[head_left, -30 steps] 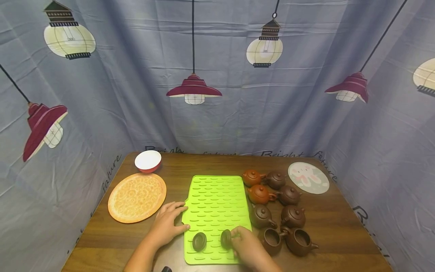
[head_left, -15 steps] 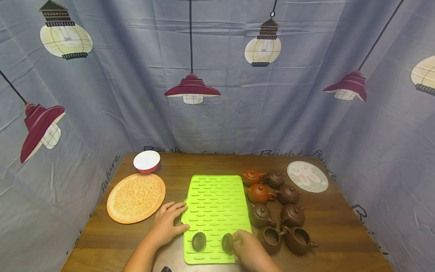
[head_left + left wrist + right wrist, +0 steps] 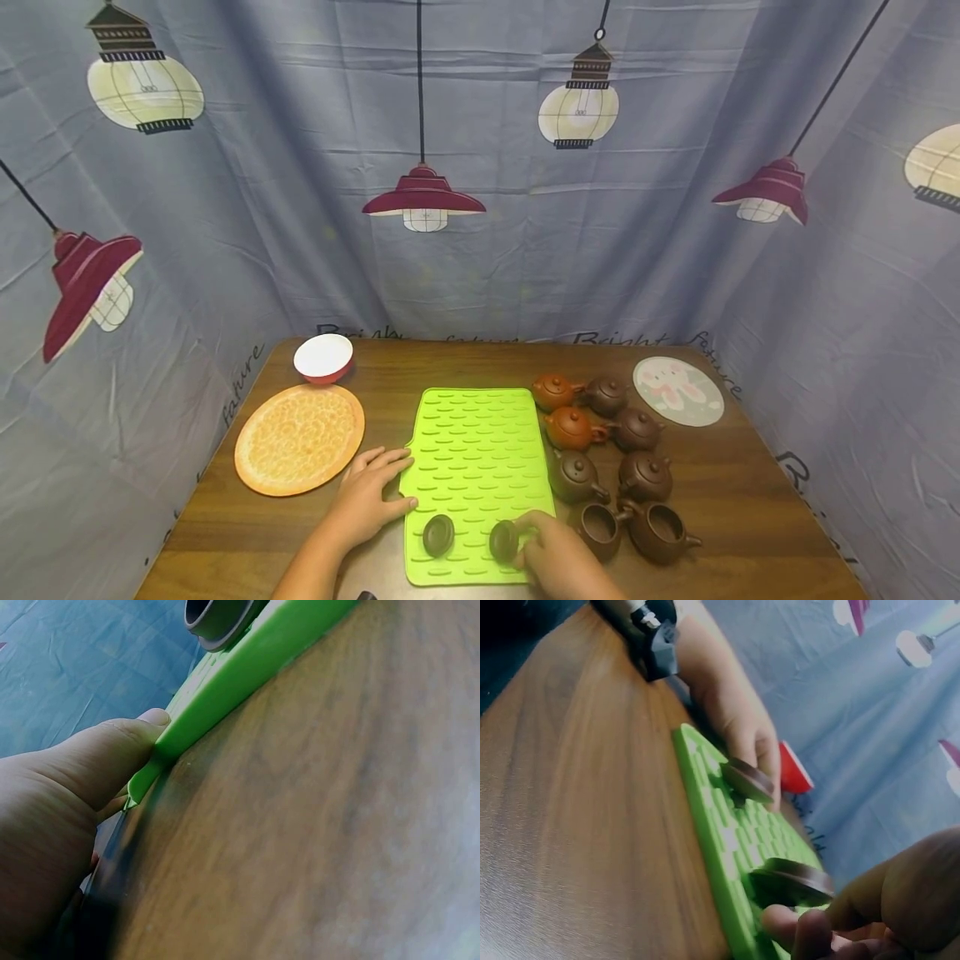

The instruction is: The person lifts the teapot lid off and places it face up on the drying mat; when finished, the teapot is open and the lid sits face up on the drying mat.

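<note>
My left hand (image 3: 367,500) lies along the left edge of the green ridged mat (image 3: 480,450). Its thumb touches the mat rim in the left wrist view. Two dark brown teapot lids rest tilted on the mat's near part: a left lid (image 3: 438,535) and a right lid (image 3: 503,542). Beside the right lid is my right hand (image 3: 558,554), with its fingers at the lid's edge and loosely bent in the right wrist view. Two lidless brown teapots, a left one (image 3: 600,529) and a right one (image 3: 663,533), stand just right of the mat.
Lidded teapots stand in rows behind the lidless ones, orange ones (image 3: 573,427) and brown ones (image 3: 647,475). A rabbit-patterned oval mat (image 3: 678,392) lies at the back right. On the left are a round orange mat (image 3: 300,439) and a red-and-white bowl (image 3: 324,358).
The right lid has moved slightly nearer to me and come to rest on the mat. My right fingers have loosened from it. The left hand keeps its place.
</note>
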Motion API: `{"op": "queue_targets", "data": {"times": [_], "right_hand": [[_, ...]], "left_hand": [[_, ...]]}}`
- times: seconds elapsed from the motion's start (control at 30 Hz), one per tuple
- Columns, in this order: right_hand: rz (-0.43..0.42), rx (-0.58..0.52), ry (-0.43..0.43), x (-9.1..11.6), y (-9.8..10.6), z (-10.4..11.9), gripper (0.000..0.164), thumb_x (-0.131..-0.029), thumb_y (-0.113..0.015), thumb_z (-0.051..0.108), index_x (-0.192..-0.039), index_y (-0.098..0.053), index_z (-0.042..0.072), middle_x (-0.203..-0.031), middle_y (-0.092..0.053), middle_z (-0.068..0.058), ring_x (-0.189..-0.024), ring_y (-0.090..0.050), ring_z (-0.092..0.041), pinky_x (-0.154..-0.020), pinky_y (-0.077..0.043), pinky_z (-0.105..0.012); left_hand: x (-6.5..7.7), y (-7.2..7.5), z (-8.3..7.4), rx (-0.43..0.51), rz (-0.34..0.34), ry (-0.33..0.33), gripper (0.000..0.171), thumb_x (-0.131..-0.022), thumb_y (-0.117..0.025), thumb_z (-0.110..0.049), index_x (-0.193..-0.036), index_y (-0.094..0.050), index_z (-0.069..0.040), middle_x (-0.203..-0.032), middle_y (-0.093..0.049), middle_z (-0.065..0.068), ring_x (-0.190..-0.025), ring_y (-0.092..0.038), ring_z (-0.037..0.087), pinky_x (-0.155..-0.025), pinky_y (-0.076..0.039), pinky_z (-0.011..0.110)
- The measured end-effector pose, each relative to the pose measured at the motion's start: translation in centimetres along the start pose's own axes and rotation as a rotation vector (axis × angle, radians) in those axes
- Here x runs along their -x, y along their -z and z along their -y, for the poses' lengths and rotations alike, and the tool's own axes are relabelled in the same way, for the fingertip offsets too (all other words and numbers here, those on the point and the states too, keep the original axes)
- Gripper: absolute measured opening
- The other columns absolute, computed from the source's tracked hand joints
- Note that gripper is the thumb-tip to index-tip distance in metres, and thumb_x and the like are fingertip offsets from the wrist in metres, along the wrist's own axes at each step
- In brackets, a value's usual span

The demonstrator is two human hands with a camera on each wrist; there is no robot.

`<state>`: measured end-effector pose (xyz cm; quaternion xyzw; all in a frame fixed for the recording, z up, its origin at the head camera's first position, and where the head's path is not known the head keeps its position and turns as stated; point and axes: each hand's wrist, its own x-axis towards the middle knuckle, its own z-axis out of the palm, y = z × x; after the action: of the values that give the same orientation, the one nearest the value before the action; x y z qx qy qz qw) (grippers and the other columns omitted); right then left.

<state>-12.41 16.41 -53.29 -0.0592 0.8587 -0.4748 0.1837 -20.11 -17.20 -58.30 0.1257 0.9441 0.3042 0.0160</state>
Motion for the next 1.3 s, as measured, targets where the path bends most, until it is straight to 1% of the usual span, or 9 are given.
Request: {"op": "queue_targets", "data": {"times": [0.13, 0.23, 0.33, 0.43, 0.6, 0.73, 0.93, 1.13, 1.3], "right_hand": [[-0.003, 0.051, -0.016, 0.4, 1.3, 0.7, 0.033, -0.096, -0.059, 0.011, -0.127, -0.064, 0.002, -0.079, -0.066, -0.001, -0.065, -0.055, -0.015, -0.057, -0.045, -0.028], [-0.003, 0.023, -0.025, 0.8, 2.7, 1.5, 0.034, -0.099, -0.063, 0.018, -0.127, -0.064, 0.000, -0.077, -0.062, -0.003, -0.062, -0.055, -0.015, -0.053, -0.045, -0.029], [-0.037, 0.014, -0.027, 1.0, 4.3, 2.0, 0.037, -0.102, -0.065, 0.025, -0.128, -0.064, 0.000, -0.081, -0.063, -0.004, -0.059, -0.050, -0.013, -0.050, -0.044, -0.027], [-0.145, 0.050, -0.043, 0.9, 5.7, 2.2, 0.033, -0.102, -0.067, 0.028, -0.127, -0.067, 0.006, -0.089, -0.064, -0.002, -0.064, -0.052, -0.013, -0.054, -0.047, -0.028], [-0.349, 0.113, -0.064, -0.1, 7.6, 1.6, 0.020, -0.101, -0.071, 0.023, -0.120, -0.071, 0.017, -0.100, -0.069, 0.002, -0.081, -0.059, -0.015, -0.065, -0.051, -0.028], [-0.418, 0.133, -0.050, -1.2, 8.6, 0.7, 0.023, -0.101, -0.072, 0.024, -0.122, -0.069, 0.015, -0.102, -0.068, 0.001, -0.082, -0.058, -0.016, -0.064, -0.050, -0.026], [-0.439, 0.178, -0.032, -2.6, 8.9, -0.5, 0.033, -0.097, -0.077, 0.023, -0.125, -0.068, 0.010, -0.103, -0.067, 0.000, -0.081, -0.057, -0.015, -0.063, -0.050, -0.024], [-0.442, 0.267, -0.042, -3.4, 8.5, -1.1, 0.024, -0.094, -0.080, 0.024, -0.115, -0.072, 0.013, -0.095, -0.063, 0.002, -0.083, -0.056, -0.015, -0.072, -0.049, -0.029], [-0.458, 0.303, -0.050, -3.6, 8.4, -1.4, 0.020, -0.094, -0.080, 0.022, -0.110, -0.073, 0.013, -0.090, -0.061, 0.002, -0.083, -0.056, -0.016, -0.073, -0.049, -0.033]], "left_hand": [[0.1, 0.1, 0.0, 0.010, -0.003, 0.002, 0.071, -0.085, -0.083, -0.055, -0.145, -0.063, -0.024, -0.158, -0.051, -0.013, -0.155, -0.029, 0.033, -0.118, -0.022, 0.078], [0.2, 0.2, -0.1, 0.009, -0.010, 0.005, 0.070, -0.085, -0.084, -0.054, -0.145, -0.063, -0.024, -0.158, -0.051, -0.013, -0.155, -0.029, 0.033, -0.119, -0.022, 0.077], [0.2, 0.3, -0.1, 0.007, -0.011, 0.009, 0.070, -0.084, -0.084, -0.054, -0.145, -0.063, -0.024, -0.158, -0.051, -0.013, -0.155, -0.029, 0.032, -0.119, -0.022, 0.076], [0.3, 0.3, -0.1, 0.009, -0.006, 0.011, 0.071, -0.085, -0.084, -0.055, -0.145, -0.063, -0.024, -0.158, -0.051, -0.013, -0.155, -0.029, 0.033, -0.119, -0.022, 0.076], [0.3, 0.2, 0.0, 0.008, -0.005, 0.014, 0.070, -0.085, -0.083, -0.056, -0.145, -0.063, -0.025, -0.158, -0.051, -0.015, -0.155, -0.029, 0.032, -0.119, -0.023, 0.076], [0.3, 0.1, 0.1, 0.007, -0.008, 0.015, 0.070, -0.085, -0.083, -0.056, -0.145, -0.063, -0.026, -0.157, -0.050, -0.016, -0.155, -0.029, 0.031, -0.119, -0.023, 0.075], [0.2, 0.0, 0.1, 0.012, -0.004, 0.014, 0.070, -0.085, -0.082, -0.057, -0.145, -0.063, -0.026, -0.157, -0.050, -0.016, -0.155, -0.029, 0.031, -0.119, -0.023, 0.076], [0.2, 0.0, -0.1, 0.013, -0.009, 0.008, 0.070, -0.085, -0.083, -0.056, -0.145, -0.064, -0.025, -0.157, -0.051, -0.015, -0.154, -0.030, 0.032, -0.118, -0.024, 0.076], [0.2, 0.0, -0.2, 0.019, -0.010, 0.006, 0.070, -0.085, -0.083, -0.055, -0.145, -0.064, -0.024, -0.157, -0.051, -0.014, -0.154, -0.029, 0.033, -0.118, -0.023, 0.077]]}}
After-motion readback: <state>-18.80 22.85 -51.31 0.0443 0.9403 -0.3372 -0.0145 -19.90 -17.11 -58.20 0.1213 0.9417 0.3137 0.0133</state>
